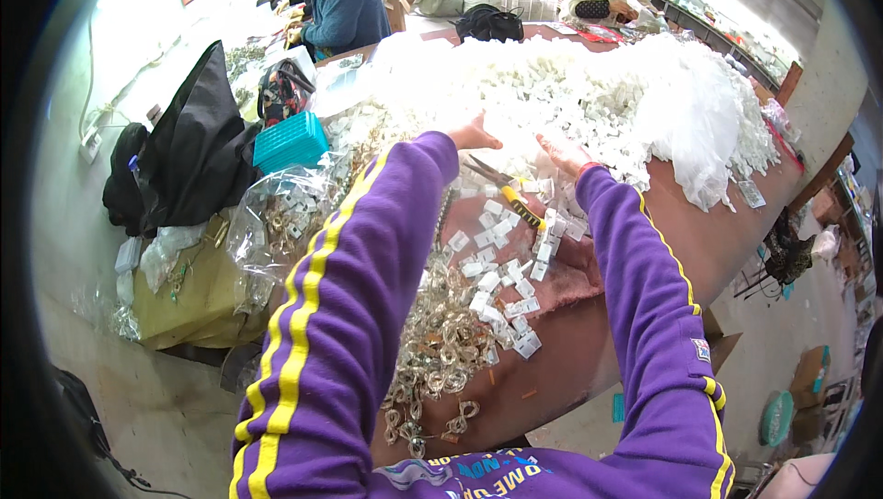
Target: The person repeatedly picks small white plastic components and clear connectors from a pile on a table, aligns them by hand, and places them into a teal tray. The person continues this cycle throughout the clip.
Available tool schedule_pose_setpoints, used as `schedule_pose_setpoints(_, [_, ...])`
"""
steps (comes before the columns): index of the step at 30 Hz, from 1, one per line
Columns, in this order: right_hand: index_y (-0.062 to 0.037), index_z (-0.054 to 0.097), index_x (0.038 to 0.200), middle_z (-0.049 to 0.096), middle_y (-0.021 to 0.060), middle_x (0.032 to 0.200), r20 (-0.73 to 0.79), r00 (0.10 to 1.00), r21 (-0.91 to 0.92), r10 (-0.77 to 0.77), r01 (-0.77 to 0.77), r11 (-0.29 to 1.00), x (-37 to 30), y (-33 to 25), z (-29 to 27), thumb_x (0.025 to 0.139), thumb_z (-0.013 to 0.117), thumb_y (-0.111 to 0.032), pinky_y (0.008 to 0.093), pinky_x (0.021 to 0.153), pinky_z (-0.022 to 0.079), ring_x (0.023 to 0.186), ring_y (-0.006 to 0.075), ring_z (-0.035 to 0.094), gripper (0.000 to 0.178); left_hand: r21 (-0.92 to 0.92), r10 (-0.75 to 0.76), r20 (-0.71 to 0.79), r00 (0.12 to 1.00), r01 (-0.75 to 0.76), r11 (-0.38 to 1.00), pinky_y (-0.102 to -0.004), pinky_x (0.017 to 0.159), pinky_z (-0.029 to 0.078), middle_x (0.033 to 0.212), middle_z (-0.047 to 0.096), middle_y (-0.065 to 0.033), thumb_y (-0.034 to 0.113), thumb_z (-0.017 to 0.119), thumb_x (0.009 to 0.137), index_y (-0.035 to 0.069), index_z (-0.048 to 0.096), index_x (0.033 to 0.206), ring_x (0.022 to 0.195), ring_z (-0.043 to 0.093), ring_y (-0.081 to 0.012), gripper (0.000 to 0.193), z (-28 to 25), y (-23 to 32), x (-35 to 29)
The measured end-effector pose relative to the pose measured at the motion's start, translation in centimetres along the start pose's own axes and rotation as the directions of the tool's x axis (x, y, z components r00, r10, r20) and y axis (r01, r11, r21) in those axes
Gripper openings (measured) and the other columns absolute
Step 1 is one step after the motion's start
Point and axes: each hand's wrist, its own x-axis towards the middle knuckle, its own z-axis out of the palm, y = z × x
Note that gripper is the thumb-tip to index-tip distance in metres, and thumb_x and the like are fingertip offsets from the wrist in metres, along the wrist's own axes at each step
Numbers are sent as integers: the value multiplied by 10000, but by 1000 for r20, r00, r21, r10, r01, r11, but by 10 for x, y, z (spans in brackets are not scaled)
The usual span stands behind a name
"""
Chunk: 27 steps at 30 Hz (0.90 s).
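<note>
Both my arms reach forward over the brown table. My left hand (474, 134) is open, fingers apart, at the near edge of a large heap of small white pieces (589, 80). To its right my right hand (563, 155) is also open with fingers stretched out, next to the same heap. A gap lies between the hands, and I see nothing held in either. Just below them rests a hand tool (521, 205) with metal jaws and yellow-and-black handles. Small white tags (501, 223) lie scattered around it, partly on a pink cloth (572, 274).
Coiled thin cables (441, 352) pile up near my body. To the left are a clear plastic bag (280, 209), a teal basket (291, 142) and black cloth (198, 145). White plastic sheeting (704, 145) drapes at the right. Two people (345, 7) work across the table.
</note>
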Motion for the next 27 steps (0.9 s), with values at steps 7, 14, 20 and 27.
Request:
schedule_pose_setpoints(7, [-72, 468, 1358, 508, 152, 1374, -114, 992, -47, -57, 52, 998, 36, -6, 39, 930, 468, -542, 372, 1034, 385, 1260, 306, 477, 636, -50, -46, 238, 970, 59, 997, -348, 1099, 326, 1409, 369, -346, 600, 845, 538, -137, 101, 1453, 1321, 404, -371, 1390, 27, -2, 26])
schedule_pose_setpoints(14, [-96, 465, 1361, 555, 101, 1301, -78, 920, -200, -385, 364, 910, 53, -6, 58, 898, 567, -366, 308, 998, 395, 1192, 220, 515, 545, -197, 124, -20, 992, -125, 972, -365, 1065, 361, 1343, 458, -305, 467, 869, 571, -74, 215, 1450, 1266, 457, -361, 1222, 27, -1, 9])
schedule_pose_setpoints(20, [-79, 493, 1337, 613, 102, 1203, 3, 651, -943, -759, 255, 215, 55, -26, 29, 836, 590, -242, 363, 1032, 379, 1043, 207, 623, 535, -407, 239, -260, 936, -330, 851, -357, 1006, 410, 1257, 538, -252, 283, 865, 599, -32, 327, 1399, 1192, 519, -313, 1014, 4, 37, 3])
schedule_pose_setpoints(27, [-49, 545, 1249, 638, 143, 1096, -340, 675, 142, -655, 725, 673, -23, -85, 26, 888, 605, -305, 342, 863, 474, 983, 250, 632, 447, -282, 214, -399, 892, -341, 897, -352, 809, 514, 1005, 650, -207, 330, 824, 645, -22, 355, 1376, 888, 650, -269, 937, -47, 70, -76])
